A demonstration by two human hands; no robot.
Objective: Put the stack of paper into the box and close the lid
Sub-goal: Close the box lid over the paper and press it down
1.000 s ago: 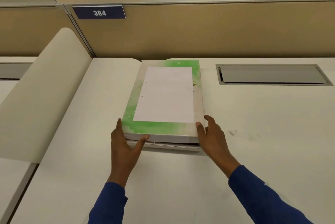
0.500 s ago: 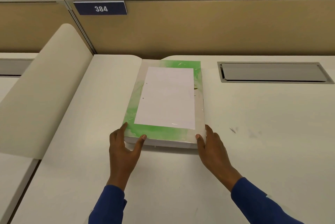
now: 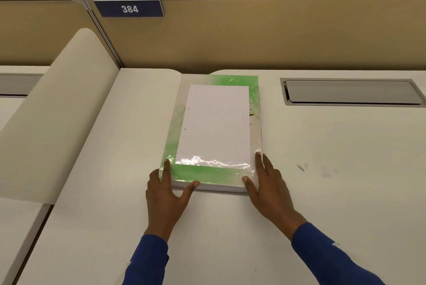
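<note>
Box (image 3: 214, 132) w/ lid (image 3: 184, 173) shut, frame center on tabletop (image 3: 322, 192). Left hand (image 3: 164, 189) & right hand (image 3: 268, 183) fingers spread, pressing near corners.

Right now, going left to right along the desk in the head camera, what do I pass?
Curved divider panel → left hand → green and white box → right hand → grey cable hatch.

Green-and-white box (image 3: 213, 132), lid shut, flat on white desk (image 3: 322, 192); left hand (image 3: 167, 189) and right hand (image 3: 268, 183) touching near corners.
</note>
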